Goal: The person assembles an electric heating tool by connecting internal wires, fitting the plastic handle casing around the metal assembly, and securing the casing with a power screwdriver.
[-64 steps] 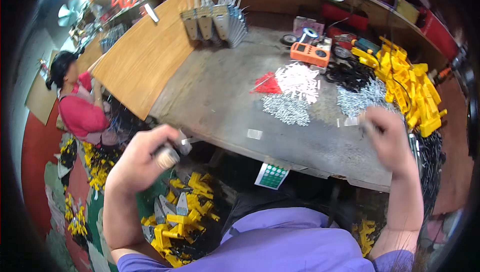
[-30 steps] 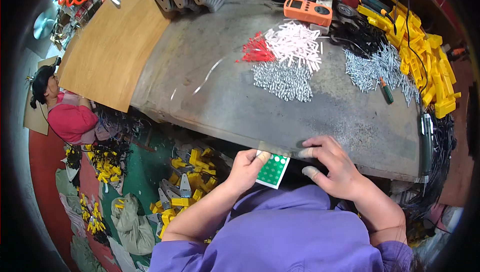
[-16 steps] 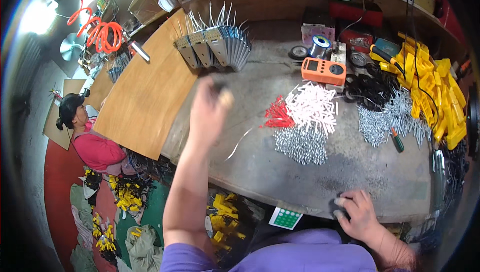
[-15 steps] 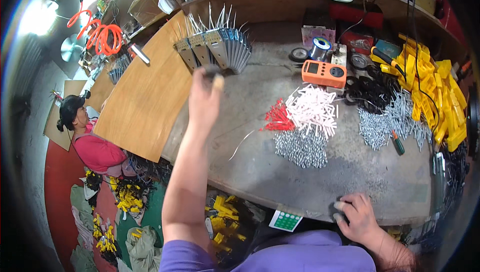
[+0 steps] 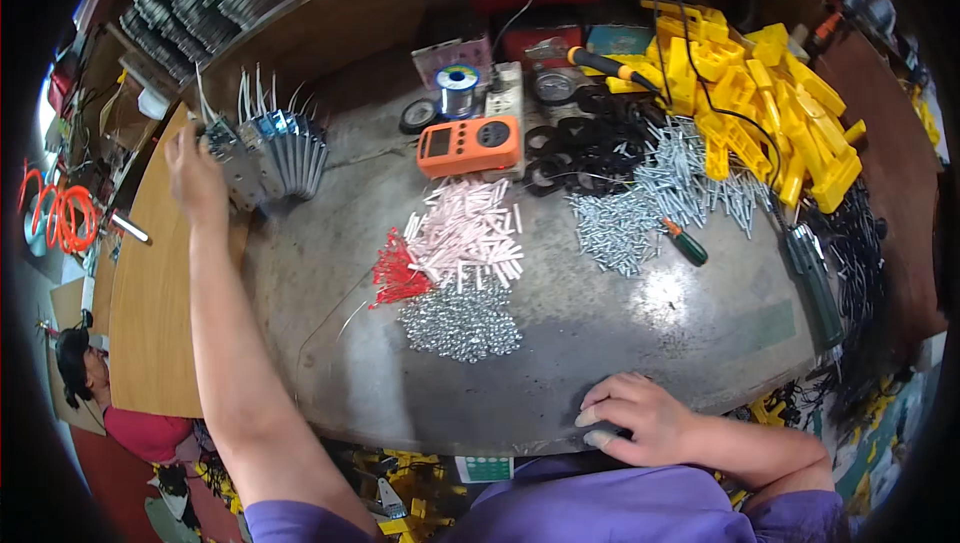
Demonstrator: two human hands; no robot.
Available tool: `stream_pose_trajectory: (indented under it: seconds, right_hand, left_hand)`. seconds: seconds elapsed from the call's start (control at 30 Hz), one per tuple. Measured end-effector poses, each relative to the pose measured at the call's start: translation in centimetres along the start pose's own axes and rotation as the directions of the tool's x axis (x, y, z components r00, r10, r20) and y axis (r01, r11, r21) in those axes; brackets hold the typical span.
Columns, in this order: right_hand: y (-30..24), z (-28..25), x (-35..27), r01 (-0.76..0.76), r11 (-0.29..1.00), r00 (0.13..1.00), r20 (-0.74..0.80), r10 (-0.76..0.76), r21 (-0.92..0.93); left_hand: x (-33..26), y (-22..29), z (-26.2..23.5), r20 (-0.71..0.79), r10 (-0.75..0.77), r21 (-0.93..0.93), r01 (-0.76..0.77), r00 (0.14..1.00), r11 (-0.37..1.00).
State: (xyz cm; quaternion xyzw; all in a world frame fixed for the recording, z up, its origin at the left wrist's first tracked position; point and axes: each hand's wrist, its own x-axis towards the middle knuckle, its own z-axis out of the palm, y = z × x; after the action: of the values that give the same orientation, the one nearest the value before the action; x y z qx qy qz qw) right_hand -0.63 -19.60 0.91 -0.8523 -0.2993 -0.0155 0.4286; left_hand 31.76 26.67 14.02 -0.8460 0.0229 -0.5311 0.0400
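Grey metal parts (image 5: 268,148) — a row of flat pieces standing on edge with thin wires rising from them — occupy the far left corner of the worn work surface (image 5: 610,343). The left hand (image 5: 195,178) reaches out at full arm's length to the left end of this row; its fingers touch the nearest piece, but whether they grip it cannot be told. The right hand (image 5: 640,418) rests on the near edge of the surface, fingers curled loosely downward, holding nothing visible.

No bins or trays are present — the stock lies in loose heaps directly on the surface:
- a pile of small silver screws (image 5: 460,321) at centre;
- pale pink sleeves (image 5: 470,238) just beyond it, touching a bunch of red pieces (image 5: 395,273) on their left;
- an orange meter (image 5: 470,146) behind the sleeves;
- black rings (image 5: 580,148) to the right of the meter;
- long silver screws (image 5: 650,198) with a green-handled screwdriver (image 5: 685,241) lying among them;
- yellow plastic parts (image 5: 760,93) stacked at the far right.

A second person (image 5: 85,378) sits low at the left, beyond a wooden board (image 5: 150,323).
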Motion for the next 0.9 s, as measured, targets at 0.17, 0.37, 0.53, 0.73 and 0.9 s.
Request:
stream_pose_trajectory:
  seconds: [0.17,0.37,0.53,0.73,0.9]
  right_hand:
    - [3.2,-7.0,5.1,-0.039,0.981,0.974,-0.226,-0.005,-0.192]
    - [14.1,-12.7,10.5,-0.049,0.731,0.949,-0.260,-0.179,-0.681]
    - [14.7,-13.5,12.5,-0.037,0.463,0.999,-0.045,-0.006,-0.886]
    - [10.2,-14.3,8.4,-0.094,0.867,0.989,-0.147,0.024,-0.489]
    - [5.5,-13.9,0.2,-0.222,0.975,0.975,-0.031,0.221,-0.031]
  left_hand:
    - [-1.8,8.2,-9.3,-0.097,0.215,-0.413,-0.236,0.972,0.880]
    - [-11.5,24.0,-19.6,0.042,0.803,-0.918,-0.295,0.595,0.266]
    - [-17.0,29.5,-21.1,0.052,0.865,-0.977,-0.154,0.499,0.147]
    - [-20.6,30.6,-22.1,0.387,0.719,-0.919,0.182,0.577,0.349]
    - [-22.0,30.0,-21.6,0.496,0.671,-0.864,0.236,0.551,0.445]
